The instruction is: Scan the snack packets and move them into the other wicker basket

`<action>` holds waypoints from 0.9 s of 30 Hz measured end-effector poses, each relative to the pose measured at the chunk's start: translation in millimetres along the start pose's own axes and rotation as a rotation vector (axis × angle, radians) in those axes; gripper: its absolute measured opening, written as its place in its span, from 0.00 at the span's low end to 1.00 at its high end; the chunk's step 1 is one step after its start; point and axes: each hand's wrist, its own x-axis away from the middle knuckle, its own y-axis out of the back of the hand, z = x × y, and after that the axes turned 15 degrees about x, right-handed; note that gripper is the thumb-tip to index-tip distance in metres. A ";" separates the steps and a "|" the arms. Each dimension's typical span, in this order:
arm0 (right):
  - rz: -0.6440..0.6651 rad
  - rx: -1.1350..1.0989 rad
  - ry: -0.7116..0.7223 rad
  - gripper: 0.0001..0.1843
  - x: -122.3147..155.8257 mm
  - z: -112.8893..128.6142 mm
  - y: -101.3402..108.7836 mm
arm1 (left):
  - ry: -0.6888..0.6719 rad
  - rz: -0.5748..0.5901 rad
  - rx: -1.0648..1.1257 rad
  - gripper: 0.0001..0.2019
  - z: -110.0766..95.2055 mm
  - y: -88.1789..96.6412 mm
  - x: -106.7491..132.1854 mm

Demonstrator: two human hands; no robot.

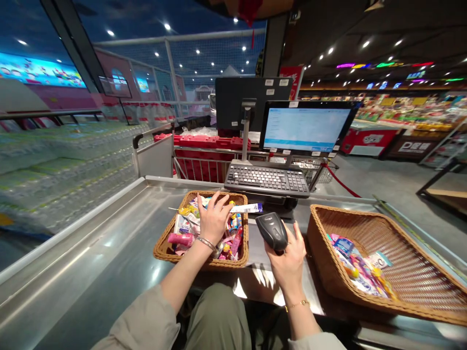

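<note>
Olive trousers (219, 318) and pale sleeves (140, 321) lie nearest the camera, at the lower edge of the frame. At centre, the left hand (212, 224) reaches over the left basket (245, 245); its grip appears narrow, pinching one end of a slim white packet (247, 208) above the basket's right rim, with the other fingers spread. The grip of the right hand (290, 257) is closed around a black scanner (272, 231), held between the two baskets. Work appears to be partway: one packet is in hand, a dense mix of small packets (182, 239) fills the left basket, and a smaller heap (359, 267) lies in the right basket (321, 257), lower right. Whether the held packet has been scanned cannot be told.

Both baskets rest on a metal counter (105, 277), its left part shiny and raised at the edge. Upper centre: a keyboard (268, 178) below a lit screen (306, 129), its text too small to read. Stacked bottles (73, 170) occupy the left; a red freezer (368, 142) and shop displays, the right.
</note>
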 end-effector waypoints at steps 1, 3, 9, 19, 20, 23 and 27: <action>-0.002 0.000 -0.003 0.22 0.1 -0.3 0.2 | 0.002 -0.007 0.002 0.10 -2.0 -1.3 -1.7; -0.005 -0.001 -0.011 0.23 0.3 -1.3 0.3 | 0.006 -0.015 0.004 0.10 -5.2 -3.9 -4.7; -0.007 0.017 0.011 0.25 0.1 -6.2 0.9 | -0.007 -0.034 0.005 0.09 -12.0 -11.7 -11.4; -0.007 0.056 -0.049 0.22 -3.0 -0.3 10.9 | 0.008 -0.070 0.074 0.10 -25.5 -22.3 -18.5; -0.005 0.059 -0.049 0.22 -3.2 -0.3 11.2 | 0.007 -0.072 0.079 0.11 -26.4 -23.3 -19.1; -0.001 0.063 -0.044 0.21 -4.0 -0.6 11.9 | -0.003 -0.075 0.081 0.10 -28.3 -25.9 -20.6; -0.016 0.075 -0.032 0.20 -4.1 -1.4 12.2 | -0.010 -0.078 0.079 0.10 -30.3 -27.6 -22.3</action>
